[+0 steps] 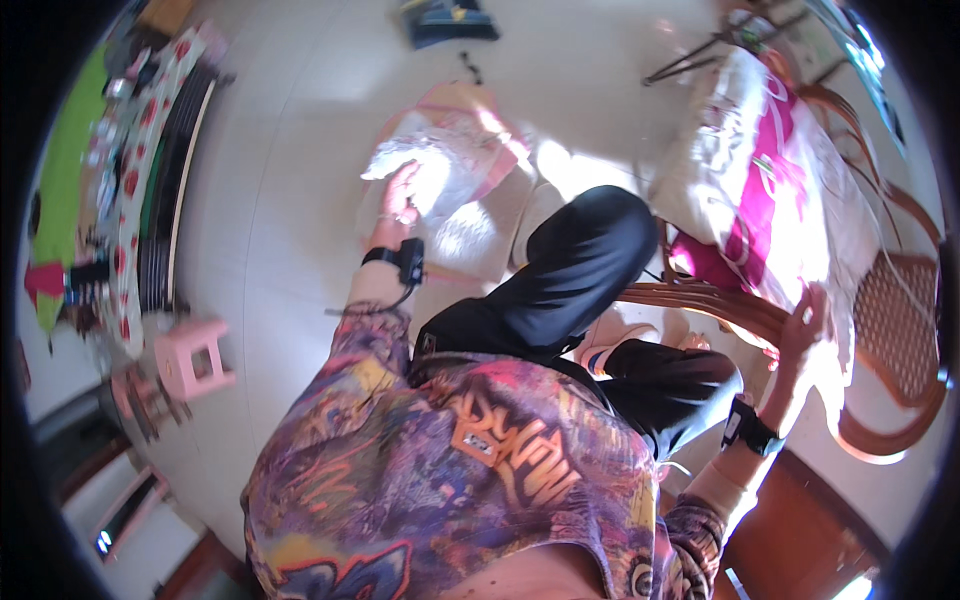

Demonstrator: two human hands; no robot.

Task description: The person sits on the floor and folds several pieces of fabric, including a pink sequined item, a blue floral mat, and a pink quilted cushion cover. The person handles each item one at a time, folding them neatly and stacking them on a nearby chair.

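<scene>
My left hand (403, 193) reaches down over the floor and holds a crumpled, clear-and-white plastic bag (431, 169). Beneath the bag lies a pink-edged mat or cloth (495, 225), partly washed out by sunlight. To the right, my right hand (804, 328) grips the end of a curved brown rattan or wooden chair rail (712, 301); its fingertips are partly lost in glare. White and magenta fabric (765, 172) is heaped on the chair beside that hand.
A pink plastic stool (193, 358) stands at the left, near a long table with a strawberry-print cover (139, 165). Dark blue items (450, 22) lie on the tiled floor ahead. A woven chair panel (898, 330) is at the far right.
</scene>
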